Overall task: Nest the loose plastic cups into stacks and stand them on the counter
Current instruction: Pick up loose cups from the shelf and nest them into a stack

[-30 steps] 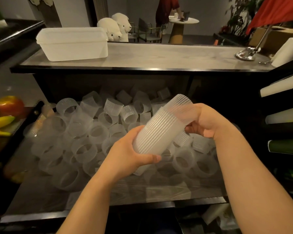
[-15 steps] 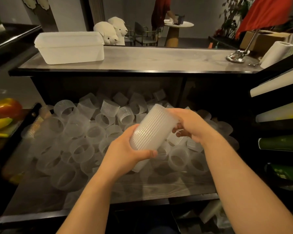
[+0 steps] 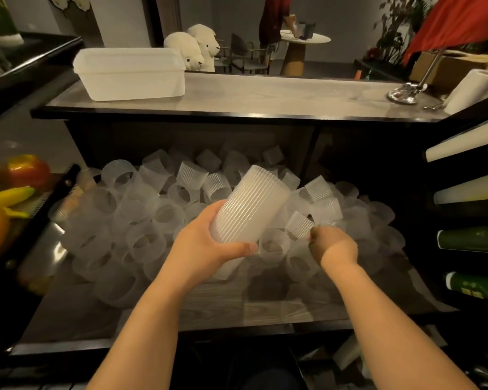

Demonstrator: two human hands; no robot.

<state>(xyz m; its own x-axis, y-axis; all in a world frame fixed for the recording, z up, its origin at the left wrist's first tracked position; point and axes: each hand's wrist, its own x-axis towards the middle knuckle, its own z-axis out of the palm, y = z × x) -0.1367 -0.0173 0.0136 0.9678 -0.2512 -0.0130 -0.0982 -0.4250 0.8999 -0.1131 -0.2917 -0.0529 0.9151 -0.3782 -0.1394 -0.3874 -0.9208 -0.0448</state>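
Right now the left hand point(image 3: 209, 246) is wrapped around a stack point(image 3: 248, 205) of nested ribbed cups, thumb across its lower end, the stack tilted so its closed end points up and away, and held above the heap of loose cups point(image 3: 141, 218) on the lower shelf point(image 3: 265, 308). Meanwhile the right hand point(image 3: 331, 244) is down among the heap at the right, fingers curled at a single cup point(image 3: 299, 225) that lies just beside the stack; whether it is pinched firmly or only touched I cannot tell, since the fingertips are hidden. The step in hand looks like picking up the next cup to add. To do it well, take that cup by its rim or ribbed wall with a light pinch (these thin walls will likely flex if squeezed), turn it to face the same way as the stack, and slide it on straight along the stack's axis, not at an angle, so it seats without jamming. Keep the left grip low and steady so the nested cups do not slide apart while tilted. Judging from the heap, most of the job is left: many cups lie loose, and no stack stands on the bench point(image 3: 251, 94) above, which carries a tub point(image 3: 130, 74) at its left and has bare room in the middle.
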